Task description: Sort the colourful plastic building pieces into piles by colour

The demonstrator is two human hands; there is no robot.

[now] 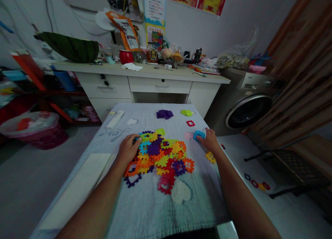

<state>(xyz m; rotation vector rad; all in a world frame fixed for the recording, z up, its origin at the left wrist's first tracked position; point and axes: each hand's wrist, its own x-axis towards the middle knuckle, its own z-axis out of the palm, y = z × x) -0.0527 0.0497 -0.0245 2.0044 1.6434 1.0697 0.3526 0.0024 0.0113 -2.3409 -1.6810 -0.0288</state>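
On grey cloth [145, 204] over worktop: heap of coloured puzzle tiles [160, 154], mid-cloth. At heap's left edge: left hand [128, 149], palm down, fingers loosely curled, grip unclear. Well apart to the right: right hand [209, 141], fingertips on blue tile [198, 134]; hold or mere touch, cannot tell. Beyond heap: purple cluster [164, 114], green piece [186, 112], red ring [190, 123]. Beside right wrist: yellow piece [210, 157]. Nothing between hands and heap. Behind: desk [155, 81], washing machine [246, 107].
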